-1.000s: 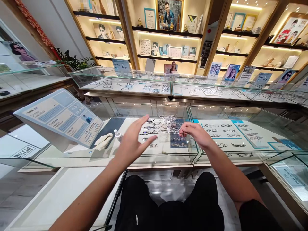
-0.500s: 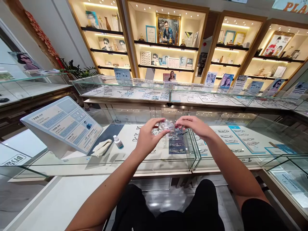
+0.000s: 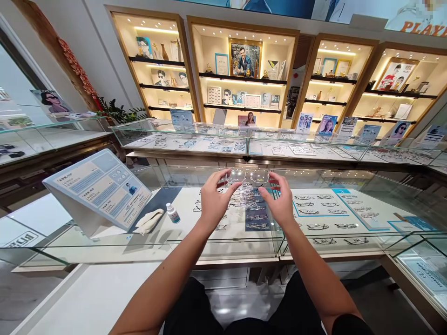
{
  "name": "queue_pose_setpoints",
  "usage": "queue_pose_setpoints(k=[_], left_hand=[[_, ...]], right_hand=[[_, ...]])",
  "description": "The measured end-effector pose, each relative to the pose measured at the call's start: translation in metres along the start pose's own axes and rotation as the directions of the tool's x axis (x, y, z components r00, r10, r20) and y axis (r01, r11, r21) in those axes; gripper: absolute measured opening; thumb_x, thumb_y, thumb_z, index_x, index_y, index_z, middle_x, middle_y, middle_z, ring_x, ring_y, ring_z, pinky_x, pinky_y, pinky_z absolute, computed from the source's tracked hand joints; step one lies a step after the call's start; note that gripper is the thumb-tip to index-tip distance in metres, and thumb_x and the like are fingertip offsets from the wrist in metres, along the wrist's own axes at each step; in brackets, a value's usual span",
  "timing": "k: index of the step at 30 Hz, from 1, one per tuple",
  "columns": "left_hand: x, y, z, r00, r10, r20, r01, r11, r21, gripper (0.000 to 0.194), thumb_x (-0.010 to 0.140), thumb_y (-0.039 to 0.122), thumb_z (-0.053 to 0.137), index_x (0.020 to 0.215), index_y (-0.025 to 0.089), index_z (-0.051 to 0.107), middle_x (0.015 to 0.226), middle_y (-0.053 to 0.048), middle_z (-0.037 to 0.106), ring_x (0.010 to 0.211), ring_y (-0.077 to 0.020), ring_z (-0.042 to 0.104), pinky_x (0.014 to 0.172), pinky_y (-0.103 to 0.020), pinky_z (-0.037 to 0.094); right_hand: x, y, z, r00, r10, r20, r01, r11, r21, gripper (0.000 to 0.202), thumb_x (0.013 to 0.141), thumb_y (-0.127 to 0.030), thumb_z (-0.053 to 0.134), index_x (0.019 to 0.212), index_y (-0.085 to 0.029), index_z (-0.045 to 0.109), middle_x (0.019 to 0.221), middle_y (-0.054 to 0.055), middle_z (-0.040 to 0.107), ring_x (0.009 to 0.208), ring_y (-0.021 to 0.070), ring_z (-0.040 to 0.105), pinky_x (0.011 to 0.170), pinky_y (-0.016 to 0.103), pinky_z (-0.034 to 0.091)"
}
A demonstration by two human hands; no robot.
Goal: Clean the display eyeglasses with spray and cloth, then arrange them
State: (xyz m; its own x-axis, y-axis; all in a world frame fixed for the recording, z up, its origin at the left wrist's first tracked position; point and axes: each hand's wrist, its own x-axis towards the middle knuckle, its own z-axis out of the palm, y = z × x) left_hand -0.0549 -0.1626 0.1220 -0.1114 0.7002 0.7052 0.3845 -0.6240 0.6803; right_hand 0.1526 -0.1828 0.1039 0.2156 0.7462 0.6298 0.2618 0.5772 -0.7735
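1. The glasses are held up at the middle of the view, over the glass worktop, both lenses side by side. Their long axis runs from nine to three o'clock, nearly level. Small print on the right-hand lens reads upright; how the side arms lie is too unclear to tell.
2. The left hand, at eight o'clock from the glasses, is narrow: fingers at the outer end of the frame, thumb below the lens, holding that end.
3. The right hand, at four o'clock, holds the opposite end in a similar way, fingers at the outer edge and thumb beneath. Whether either thumb touches the lens cannot be told.
4. Toward eight o'clock, a small white bottle stands upright on the worktop, just beside a pale cloth.
5. At nine o'clock, beyond the cloth, stands a tilted blue-and-white sign.
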Motion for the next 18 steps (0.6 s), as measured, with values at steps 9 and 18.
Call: queue_pose_setpoints(k=[9, 18], left_hand=[[-0.004, 0.001, 0.005, 0.986, 0.158, -0.057, -0.152, 0.984, 0.091, 0.045, 0.087, 0.046, 0.084, 0.125, 0.024, 0.072, 0.113, -0.006, 0.073, 0.102, -0.0218, 0.07, 0.085, -0.037, 0.062], [-0.005, -0.001, 0.007, 0.981, 0.187, -0.057, -0.184, 0.981, 0.06, 0.044, 0.09, 0.046, 0.081, 0.127, 0.025, 0.071, 0.123, -0.008, 0.072, 0.115, -0.024, 0.068, 0.096, -0.041, 0.061]], right_hand=[[0.002, 0.016, -0.001, 0.999, -0.045, -0.011, 0.044, 0.995, -0.089, 0.048, 0.092, -0.049, 0.076, 0.133, -0.029, 0.065, 0.131, 0.01, 0.068, 0.114, 0.0285, 0.066, 0.093, 0.047, 0.057], [0.0, 0.012, -0.002, 0.982, -0.176, -0.072, 0.16, 0.97, -0.183, 0.042, 0.094, -0.045, 0.075, 0.131, -0.027, 0.065, 0.127, 0.01, 0.068, 0.109, 0.0267, 0.067, 0.091, 0.046, 0.059]])
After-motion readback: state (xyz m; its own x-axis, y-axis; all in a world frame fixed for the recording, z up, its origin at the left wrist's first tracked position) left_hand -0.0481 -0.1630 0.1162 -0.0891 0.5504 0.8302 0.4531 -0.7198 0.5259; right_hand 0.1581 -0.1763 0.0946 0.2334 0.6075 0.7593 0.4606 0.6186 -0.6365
